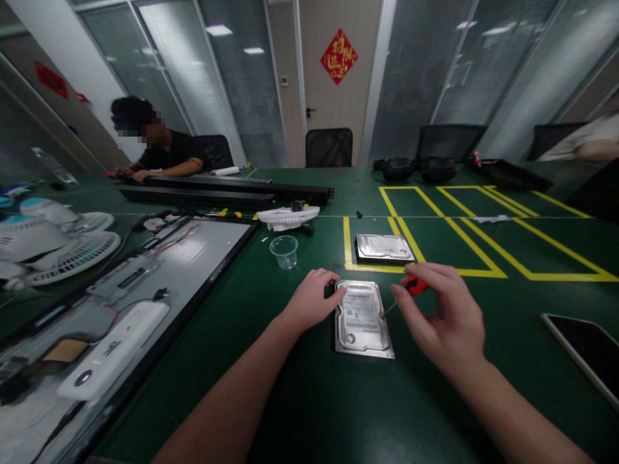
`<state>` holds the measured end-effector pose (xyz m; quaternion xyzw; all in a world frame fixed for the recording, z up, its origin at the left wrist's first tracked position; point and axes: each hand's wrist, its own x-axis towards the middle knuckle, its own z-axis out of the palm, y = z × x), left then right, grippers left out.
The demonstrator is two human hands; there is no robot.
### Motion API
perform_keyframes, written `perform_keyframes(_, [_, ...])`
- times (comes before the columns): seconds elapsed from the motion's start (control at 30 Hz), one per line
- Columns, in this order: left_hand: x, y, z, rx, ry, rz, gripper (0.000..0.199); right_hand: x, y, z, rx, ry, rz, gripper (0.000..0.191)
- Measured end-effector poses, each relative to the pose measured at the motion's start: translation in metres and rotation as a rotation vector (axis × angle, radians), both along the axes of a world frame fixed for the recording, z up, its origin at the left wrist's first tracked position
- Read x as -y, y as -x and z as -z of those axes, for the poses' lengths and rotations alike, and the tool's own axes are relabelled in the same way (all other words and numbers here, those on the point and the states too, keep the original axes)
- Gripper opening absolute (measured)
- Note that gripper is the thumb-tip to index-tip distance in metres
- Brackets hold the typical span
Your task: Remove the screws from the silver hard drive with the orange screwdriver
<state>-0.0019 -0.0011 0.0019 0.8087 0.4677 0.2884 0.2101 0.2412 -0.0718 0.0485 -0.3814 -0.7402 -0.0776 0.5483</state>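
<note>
A silver hard drive [360,325] lies flat on the green table in front of me, label side up. My left hand [314,296] grips its far left corner, with the thumb on the top face and the fingers curled at the edge. In my right hand [447,312] is a screwdriver [414,285] with a red and black handle, pinched between thumb and fingers. Its thin shaft slants down to the left, and the tip meets the drive's right side. A second hard drive [385,247] rests just beyond, within a yellow taped outline.
A clear plastic cup [284,252] stands left of the drives. On the left lie a large panel [193,258] with a white power strip [116,351] and several fan parts [72,251]. A phone [585,351] lies at right. Across the table, a person [164,151] works beside long black bars [217,193].
</note>
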Motion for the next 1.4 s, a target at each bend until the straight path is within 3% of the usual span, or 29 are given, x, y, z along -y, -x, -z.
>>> perform_keyframes(0.27, [-0.0002,-0.0003,0.0000,-0.002,0.003,-0.005,0.020,0.0015,-0.0011,-0.0001,-0.013,0.055,-0.050,0.056])
perform_keyframes(0.57, [-0.0002,-0.0003,-0.0006,-0.003,-0.008,-0.001,0.021,0.0020,-0.0015,0.0016,-0.036,0.069,-0.051,0.046])
perform_keyframes(1.4, [0.0007,-0.0005,-0.0019,-0.006,-0.004,-0.006,0.019,0.0038,-0.0015,0.0019,-0.040,0.084,-0.047,0.046])
